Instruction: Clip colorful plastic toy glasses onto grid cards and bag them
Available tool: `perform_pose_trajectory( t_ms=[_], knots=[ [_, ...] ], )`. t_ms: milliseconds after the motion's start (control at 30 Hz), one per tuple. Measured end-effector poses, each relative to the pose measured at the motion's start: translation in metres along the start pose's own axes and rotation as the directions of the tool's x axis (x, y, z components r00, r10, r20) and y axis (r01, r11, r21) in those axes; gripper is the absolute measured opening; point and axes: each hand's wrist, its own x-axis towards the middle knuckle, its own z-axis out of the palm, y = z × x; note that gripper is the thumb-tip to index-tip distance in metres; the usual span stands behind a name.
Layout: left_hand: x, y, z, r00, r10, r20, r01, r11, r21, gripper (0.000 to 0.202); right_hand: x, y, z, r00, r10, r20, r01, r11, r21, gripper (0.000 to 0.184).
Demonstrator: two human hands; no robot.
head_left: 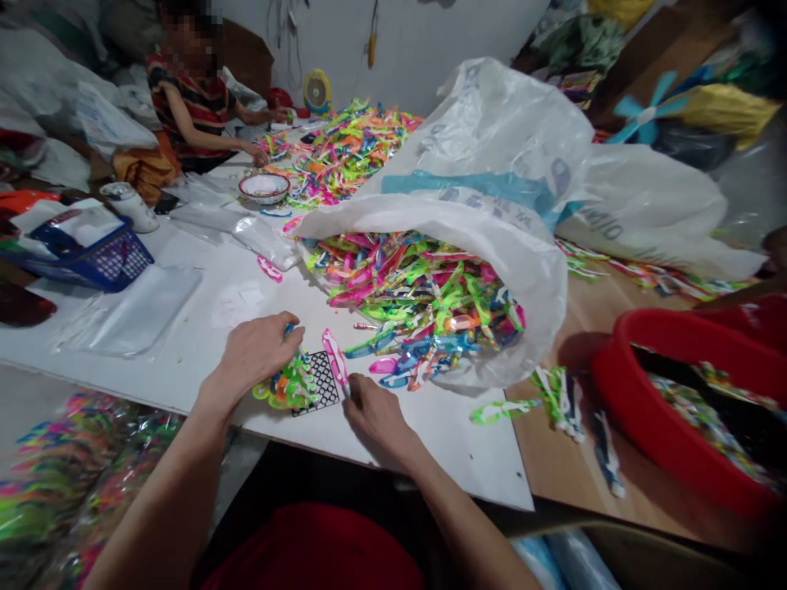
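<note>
"Red cloth on the wearer's body [313,549] sits closest to us, at six o'clock. Where's the work?"

"Take the flat black lattice tray [325,381] as the clock's centre, at the near edge of the white tabletop [430,442]. Bright green and orange plastic pieces [295,381] crowd it at nine o'clock."

"And the left hand [261,348]?"

"At ten o'clock, fingers bent over those pieces, with a bit of blue beside the thumb. I can't tell whether it pinches anything."

"The right hand [375,410]?"

"At four o'clock, fingers drawn together, pinching the near end of a slim pink-and-white plastic piece [335,356]. That piece slants along the tray's right edge, around one o'clock."

"What surrounds them?"

"At two o'clock, a big white plastic sack [541,279] lies open, multicoloured plastic pieces [430,303] filling its mouth. One loose green-and-white piece [504,410] lies at three, with a round red plastic tub [615,336] farther out."

"Towards ten?"

"A blue plastic basket [116,258]. At eleven, well apart, a co-worker in a striped top [197,123] reaches towards a heap of similar pieces [362,152]."
</note>
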Motion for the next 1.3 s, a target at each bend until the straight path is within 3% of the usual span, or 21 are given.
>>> perform_pose_trajectory(
  t_ms=[133, 233, 300, 367, 467, 533, 600, 700, 800, 900, 967, 1033, 1100, 1167, 1233, 1300],
  knots=[
    [-0.001, -0.008, -0.002, 0.998, 0.031, -0.058, -0.037, 0.995, -0.096, 0.053, 0.013, -0.001, -0.004, 0.998, 0.045, -0.045, -0.028, 0.946, 0.323, 0.028],
    [0.003, -0.016, -0.012, 0.988, 0.036, -0.151, -0.066, 0.978, -0.197, 0.058, 0.027, -0.011, -0.016, 0.984, 0.025, -0.177, 0.077, 0.835, 0.545, 0.037],
    [0.008, -0.017, -0.018, 0.978, 0.030, -0.204, -0.073, 0.976, -0.207, 0.058, 0.038, -0.018, -0.015, 0.965, 0.014, -0.262, 0.150, 0.790, 0.594, 0.039],
    [0.015, -0.012, -0.018, 0.988, 0.057, -0.146, -0.083, 0.980, -0.183, 0.058, 0.051, -0.023, -0.003, 0.964, 0.014, -0.266, 0.153, 0.788, 0.596, 0.031],
    [0.022, -0.002, -0.009, 0.994, 0.100, 0.053, -0.090, 0.983, -0.163, 0.061, 0.071, -0.021, 0.023, 0.976, 0.027, -0.217, 0.112, 0.788, 0.606, 0.017],
    [0.025, 0.002, -0.003, 0.990, 0.101, 0.097, -0.085, 0.984, -0.155, 0.064, 0.081, -0.018, 0.033, 0.970, -0.010, -0.242, 0.159, 0.779, 0.607, 0.018],
    [0.025, 0.003, -0.001, 0.991, 0.110, 0.078, -0.097, 0.984, -0.152, 0.066, 0.088, -0.017, 0.034, 0.967, -0.101, -0.236, 0.216, 0.818, 0.534, 0.019],
    [0.025, 0.002, -0.002, 0.990, 0.117, 0.075, -0.104, 0.981, -0.163, 0.070, 0.096, -0.029, 0.024, 0.974, -0.220, -0.052, 0.226, 0.936, 0.271, 0.020],
    [0.027, 0.001, -0.004, 0.988, 0.124, 0.090, -0.109, 0.981, -0.158, 0.072, 0.102, -0.051, 0.016, 0.981, -0.177, 0.080, 0.177, 0.984, 0.007, 0.026],
    [0.033, -0.001, -0.005, 0.989, 0.092, 0.113, -0.082, 0.992, -0.091, 0.066, 0.105, -0.057, 0.007, 0.971, -0.210, 0.111, 0.217, 0.974, -0.058, 0.028],
    [0.037, -0.002, -0.005, 0.989, 0.069, 0.133, -0.063, 0.997, -0.049, 0.062, 0.102, -0.040, -0.006, 0.950, -0.289, 0.116, 0.292, 0.956, -0.017, 0.033],
    [0.039, -0.003, -0.006, 0.986, 0.087, 0.143, -0.083, 0.996, -0.036, 0.061, 0.096, -0.009, -0.026, 0.959, -0.275, 0.067, 0.278, 0.960, -0.043, 0.037],
    [0.039, -0.003, -0.006, 0.985, 0.107, 0.136, -0.104, 0.994, -0.030, 0.060, 0.090, 0.022, -0.048, 0.979, -0.204, 0.000, 0.201, 0.964, -0.177, 0.034],
    [0.039, -0.002, -0.006, 0.986, 0.095, 0.137, -0.094, 0.995, -0.015, 0.060, 0.087, 0.043, -0.063, 0.983, -0.185, 0.006, 0.177, 0.933, -0.315, 0.030],
    [0.038, -0.001, -0.006, 0.987, 0.080, 0.142, -0.081, 0.997, -0.001, 0.059, 0.089, 0.046, -0.065, 0.973, -0.226, 0.037, 0.223, 0.902, -0.370, 0.027],
    [0.037, 0.000, -0.006, 0.986, 0.091, 0.137, -0.093, 0.996, 0.004, 0.057, 0.096, 0.033, -0.056, 0.966, -0.255, 0.030, 0.247, 0.892, -0.379, 0.025]
  ],
)
